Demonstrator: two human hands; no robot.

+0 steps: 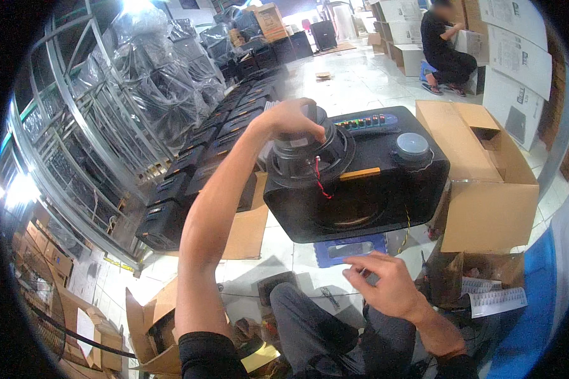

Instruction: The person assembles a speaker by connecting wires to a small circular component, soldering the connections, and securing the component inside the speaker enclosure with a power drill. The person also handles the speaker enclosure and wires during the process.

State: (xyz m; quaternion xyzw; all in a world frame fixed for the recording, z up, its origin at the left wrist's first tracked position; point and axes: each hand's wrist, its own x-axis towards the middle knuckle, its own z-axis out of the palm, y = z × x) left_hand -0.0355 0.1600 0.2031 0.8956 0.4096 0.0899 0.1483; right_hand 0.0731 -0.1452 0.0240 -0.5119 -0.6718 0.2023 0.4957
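My left hand (292, 120) grips the back of a round black speaker driver (310, 155), held over the large round opening of a black speaker cabinet (385, 189). Red and black wires (320, 180) hang from the driver. The cabinet lies on its back on a blue plastic stool (344, 250). It carries a panel of coloured knobs (367, 121) along its far edge and a small dome tweeter (412, 145) on the right. My right hand (385, 284) hovers low in front of the cabinet, fingers loosely curled, with nothing visible in it.
An open cardboard box (487, 170) stands right of the cabinet. Rows of black speaker cabinets (208, 139) and plastic-wrapped stacks (158, 69) fill the left. Another person (446, 50) crouches by white cartons (518, 57) at the back right. Cardboard scraps (152, 322) lie by my knees.
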